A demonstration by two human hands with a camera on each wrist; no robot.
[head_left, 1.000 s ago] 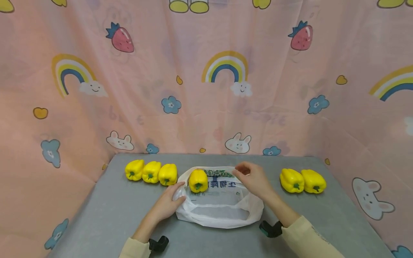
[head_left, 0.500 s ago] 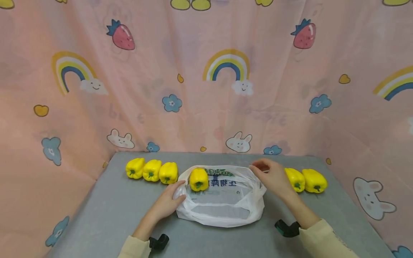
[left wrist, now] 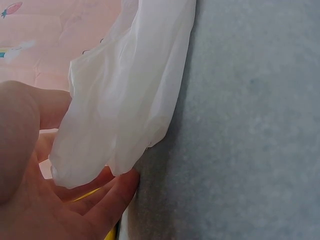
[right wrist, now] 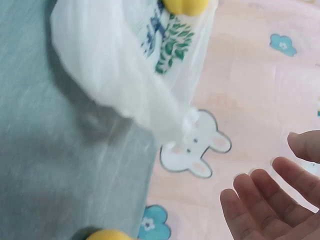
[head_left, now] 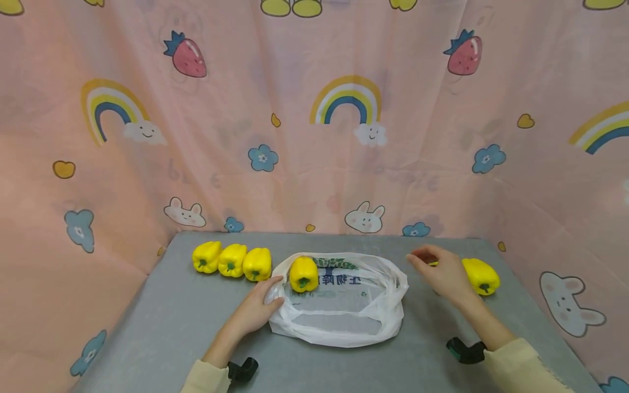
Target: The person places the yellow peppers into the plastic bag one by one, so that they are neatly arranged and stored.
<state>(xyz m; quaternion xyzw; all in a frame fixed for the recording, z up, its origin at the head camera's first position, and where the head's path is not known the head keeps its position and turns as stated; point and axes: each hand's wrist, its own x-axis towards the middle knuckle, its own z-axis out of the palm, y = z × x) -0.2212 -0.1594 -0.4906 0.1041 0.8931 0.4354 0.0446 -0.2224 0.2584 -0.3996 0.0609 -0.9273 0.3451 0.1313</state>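
Note:
A white plastic bag (head_left: pixel 344 339) with blue and green print lies spread on the grey table, its mouth wide. Inside it at the left is a yellow bell pepper (head_left: pixel 303 274). My left hand (head_left: pixel 254 305) holds the bag's left edge; in the left wrist view the white plastic (left wrist: pixel 125 95) sits between thumb and fingers. My right hand (head_left: pixel 444 273) hovers right of the bag with nothing in it, fingers loosely bent. Behind it, one yellow bell pepper is mostly hidden; another bell pepper (head_left: pixel 481 277) shows beside it.
To the left of the bag, a row of 3 yellow bell peppers (head_left: pixel 232 260) stands on the grey table (head_left: pixel 196 316). A pink patterned curtain (head_left: pixel 314 180) hangs behind the table and at both sides.
My right hand has let go of the bag's rim and moved right, now in front of the right-hand peppers. The bag's right side has spread a little. My left hand has stayed put.

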